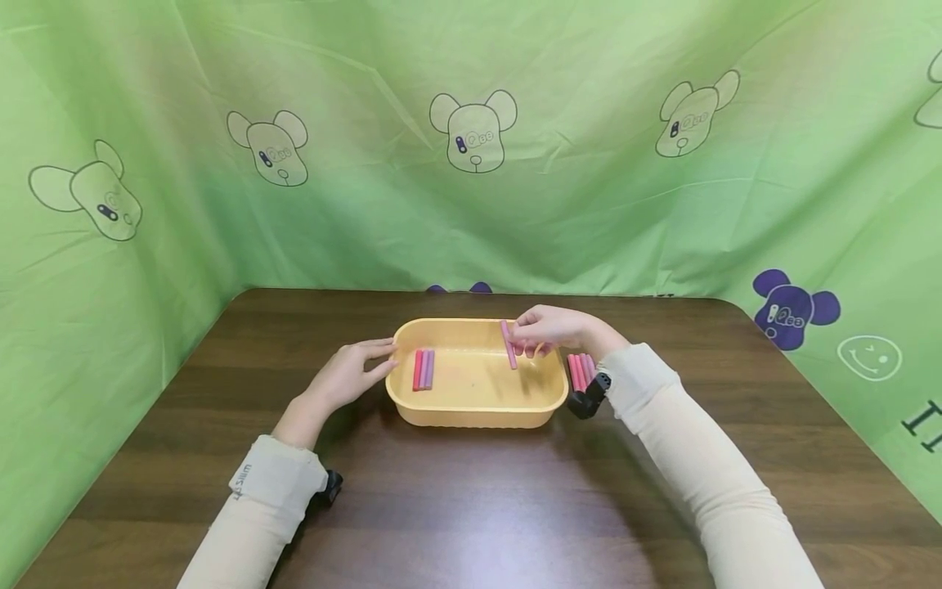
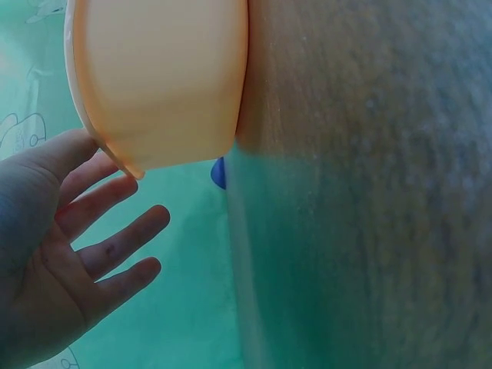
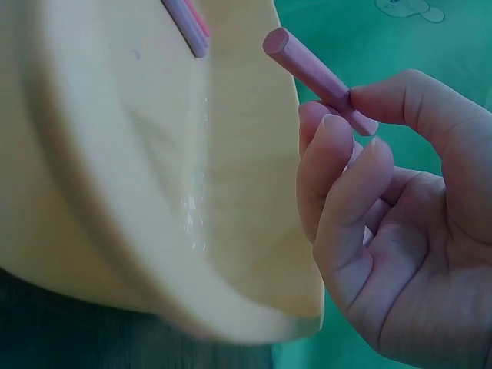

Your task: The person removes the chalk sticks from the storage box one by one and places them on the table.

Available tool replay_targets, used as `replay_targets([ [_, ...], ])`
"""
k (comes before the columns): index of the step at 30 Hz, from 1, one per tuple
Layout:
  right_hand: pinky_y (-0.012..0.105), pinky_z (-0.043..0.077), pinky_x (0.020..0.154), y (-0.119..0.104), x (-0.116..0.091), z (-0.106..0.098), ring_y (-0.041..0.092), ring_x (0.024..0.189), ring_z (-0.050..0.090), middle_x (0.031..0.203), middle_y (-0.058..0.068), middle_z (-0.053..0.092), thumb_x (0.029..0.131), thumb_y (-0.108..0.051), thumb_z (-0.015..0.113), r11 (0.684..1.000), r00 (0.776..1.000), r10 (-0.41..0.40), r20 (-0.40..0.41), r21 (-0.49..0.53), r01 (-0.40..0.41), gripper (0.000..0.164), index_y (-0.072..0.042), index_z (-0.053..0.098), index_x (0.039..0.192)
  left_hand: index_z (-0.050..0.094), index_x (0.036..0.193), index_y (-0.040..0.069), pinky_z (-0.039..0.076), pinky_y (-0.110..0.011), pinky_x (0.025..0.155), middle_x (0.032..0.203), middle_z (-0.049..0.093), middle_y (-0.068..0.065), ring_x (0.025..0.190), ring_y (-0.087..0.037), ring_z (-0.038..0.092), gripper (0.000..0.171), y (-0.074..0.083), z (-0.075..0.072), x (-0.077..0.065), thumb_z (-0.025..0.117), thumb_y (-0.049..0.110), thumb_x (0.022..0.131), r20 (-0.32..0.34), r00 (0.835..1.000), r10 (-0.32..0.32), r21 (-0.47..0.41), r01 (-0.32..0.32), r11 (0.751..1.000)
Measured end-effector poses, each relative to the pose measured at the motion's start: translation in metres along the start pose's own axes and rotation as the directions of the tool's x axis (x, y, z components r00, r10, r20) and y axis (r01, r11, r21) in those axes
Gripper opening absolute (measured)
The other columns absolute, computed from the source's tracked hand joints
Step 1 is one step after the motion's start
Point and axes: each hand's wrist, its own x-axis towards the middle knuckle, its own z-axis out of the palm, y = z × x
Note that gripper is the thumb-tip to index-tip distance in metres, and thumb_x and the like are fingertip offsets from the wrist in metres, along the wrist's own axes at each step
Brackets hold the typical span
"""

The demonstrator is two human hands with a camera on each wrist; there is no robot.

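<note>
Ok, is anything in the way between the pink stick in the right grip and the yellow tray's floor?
Nothing visible: in the head view, the right grip holds the pink stick over a bare part of the yellow tray. The sticks inside lie near the left end.

We count one yellow tub (image 1: 475, 418) on one counter (image 1: 478, 499), with three sticks (image 1: 423, 370) inside, one pink stick (image 1: 509, 345) held above, and what look like four sticks (image 1: 577, 372) beside it, partly hidden. We see two hands, one left hand (image 1: 356, 372) and one right hand (image 1: 553, 327). Behind, we count five pale mouse heads (image 1: 476, 135), two purple mouse heads (image 1: 787, 311), both sets including one partly hidden or cropped, and one smiley (image 1: 870, 357).
</note>
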Motion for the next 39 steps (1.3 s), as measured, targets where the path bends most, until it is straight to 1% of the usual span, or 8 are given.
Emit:
replay_targets([
  [11, 0.016, 0.042, 0.053, 0.011, -0.008, -0.003, 0.007, 0.063, 0.051, 0.074, -0.002, 0.055, 0.092, -0.018, 0.049, 0.998, 1.0, 0.001, -0.015, 0.055, -0.001, 0.017, -0.007, 0.058, 0.082, 0.058, 0.126, 0.003, 0.039, -0.047, 0.107, 0.134, 0.055, -0.016, 0.126, -0.033, 0.05, 0.04, -0.001, 0.001, -0.001, 0.059, 0.023, 0.091, -0.005, 1.0, -0.002, -0.003, 0.002, 1.0],
  [16, 0.016, 0.04, 0.053, 0.015, -0.012, -0.007, 0.006, 0.064, 0.05, 0.076, -0.003, 0.055, 0.093, -0.019, 0.048, 0.998, 1.0, 0.003, -0.011, 0.067, -0.002, 0.018, -0.006, 0.057, 0.086, 0.059, 0.126, 0.003, 0.039, -0.047, 0.107, 0.133, 0.055, -0.016, 0.126, -0.033, 0.05, 0.04, -0.001, 0.001, -0.001, 0.059, 0.023, 0.091, -0.008, 1.0, 0.002, -0.002, -0.002, 1.0],
  [25, 0.015, 0.043, 0.053, 0.024, -0.02, -0.012, 0.005, 0.061, 0.051, 0.075, -0.002, 0.056, 0.095, -0.017, 0.049, 0.994, 1.0, -0.001, -0.017, 0.111, 0.003, 0.017, -0.007, 0.056, 0.084, 0.058, 0.126, 0.003, 0.039, -0.047, 0.107, 0.134, 0.055, -0.016, 0.127, -0.032, 0.049, 0.04, 0.0, 0.0, 0.0, 0.059, 0.024, 0.092, 0.003, 1.0, -0.005, -0.009, 0.005, 1.0],
  [33, 0.017, 0.046, 0.056, 0.033, -0.026, -0.017, 0.005, 0.06, 0.052, 0.074, -0.001, 0.058, 0.094, -0.019, 0.049, 0.995, 0.999, 0.004, -0.051, 0.101, 0.001, 0.017, -0.007, 0.057, 0.084, 0.059, 0.125, 0.001, 0.04, -0.047, 0.106, 0.133, 0.056, -0.016, 0.126, -0.032, 0.05, 0.04, 0.0, -0.001, 0.0, 0.059, 0.023, 0.091, -0.013, 1.0, 0.019, -0.005, -0.019, 1.0],
  [39, 0.02, 0.049, 0.059, 0.037, -0.033, -0.02, 0.006, 0.063, 0.054, 0.073, -0.003, 0.059, 0.093, -0.02, 0.05, 0.996, 0.997, 0.006, -0.076, 0.094, 0.001, 0.016, -0.007, 0.058, 0.088, 0.059, 0.125, 0.002, 0.039, -0.047, 0.106, 0.133, 0.056, -0.016, 0.126, -0.032, 0.05, 0.04, 0.001, -0.001, 0.001, 0.059, 0.022, 0.091, -0.012, 1.0, 0.013, -0.008, -0.013, 1.0],
])
